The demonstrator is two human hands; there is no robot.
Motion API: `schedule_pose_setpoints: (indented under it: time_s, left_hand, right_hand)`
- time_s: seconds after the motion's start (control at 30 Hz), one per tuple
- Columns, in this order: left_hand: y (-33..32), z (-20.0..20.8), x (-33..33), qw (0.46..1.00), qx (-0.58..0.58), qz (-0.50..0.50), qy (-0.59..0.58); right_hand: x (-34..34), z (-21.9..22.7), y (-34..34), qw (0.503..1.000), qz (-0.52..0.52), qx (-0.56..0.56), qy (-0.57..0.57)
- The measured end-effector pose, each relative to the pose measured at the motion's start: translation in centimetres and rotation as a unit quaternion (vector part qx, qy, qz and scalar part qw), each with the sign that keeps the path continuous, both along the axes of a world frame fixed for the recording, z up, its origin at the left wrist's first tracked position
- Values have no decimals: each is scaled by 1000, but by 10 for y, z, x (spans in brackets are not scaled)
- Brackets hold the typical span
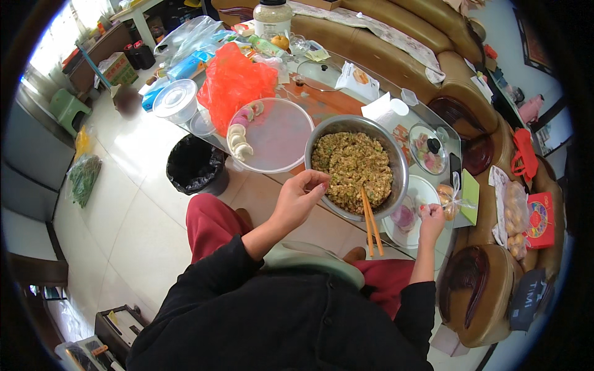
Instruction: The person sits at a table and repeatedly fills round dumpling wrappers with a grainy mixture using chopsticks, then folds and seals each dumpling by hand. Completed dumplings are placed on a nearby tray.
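My left hand (300, 198) hovers at the near rim of a metal bowl (401, 162) full of chopped greenish filling, fingertips pinched together with nothing visible in them. My right hand (431, 217) is over a white plate (426, 188) to the right of the bowl, fingers bent beside a purple dough lump (403, 217); what it pinches is too small to make out. Wooden chopsticks (372, 226) lean on the bowl's front edge. A round clear tray (281, 139) to the left carries several folded dumplings (239, 141) along its left side.
A red plastic bag (238, 83), a white lidded tub (176, 99), a glass lid (427, 148) and packets crowd the low glass table. A black-lined bin (195, 164) stands on the tiled floor. A brown sofa (470, 278) wraps around the right.
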State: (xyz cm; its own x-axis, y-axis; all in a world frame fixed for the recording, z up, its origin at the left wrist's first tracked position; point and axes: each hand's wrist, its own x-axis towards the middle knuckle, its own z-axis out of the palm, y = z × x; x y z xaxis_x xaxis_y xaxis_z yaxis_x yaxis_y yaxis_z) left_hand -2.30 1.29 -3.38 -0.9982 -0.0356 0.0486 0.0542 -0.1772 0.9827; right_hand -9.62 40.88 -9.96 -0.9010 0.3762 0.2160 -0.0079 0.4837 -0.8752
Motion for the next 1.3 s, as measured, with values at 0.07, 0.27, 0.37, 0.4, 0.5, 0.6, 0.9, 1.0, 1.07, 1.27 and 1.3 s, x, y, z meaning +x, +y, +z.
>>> schedule_pose_setpoints:
  time_s: [0.07,0.27,0.37,0.4,0.5,0.6,0.9,1.0,1.07,1.27,1.3]
  left_hand:
    - [8,11,-4,1000,18,-12,14]
    - [38,47,-11,981,183,-65,8]
    - [17,35,-1,981,191,35,4]
    - [3,24,5,978,194,76,2]
    - [-41,-44,7,944,106,278,-144]
    - [-67,-81,-5,899,59,350,-258]
    - [-113,-166,-55,870,-160,407,-229]
    - [-128,-131,-48,895,-156,333,-254]
    - [-145,-126,-45,897,-178,322,-246]
    - [-210,-117,-61,877,-268,322,-236]
    - [-211,-101,-65,876,-282,326,-217]
  right_hand:
    - [-9,6,7,996,21,-84,12]
    - [5,102,-94,920,173,-352,-17]
    - [15,137,-142,865,247,-436,-31]
    - [15,143,-150,856,265,-443,-37]
    - [14,147,-162,849,273,-450,-52]
    - [10,141,-173,848,280,-442,-86]
    - [14,132,-167,861,279,-412,-108]
    - [20,130,-159,865,263,-411,-120]
    - [24,127,-156,860,265,-416,-131]
    - [29,119,-152,859,276,-405,-148]
    - [30,118,-149,860,278,-400,-150]
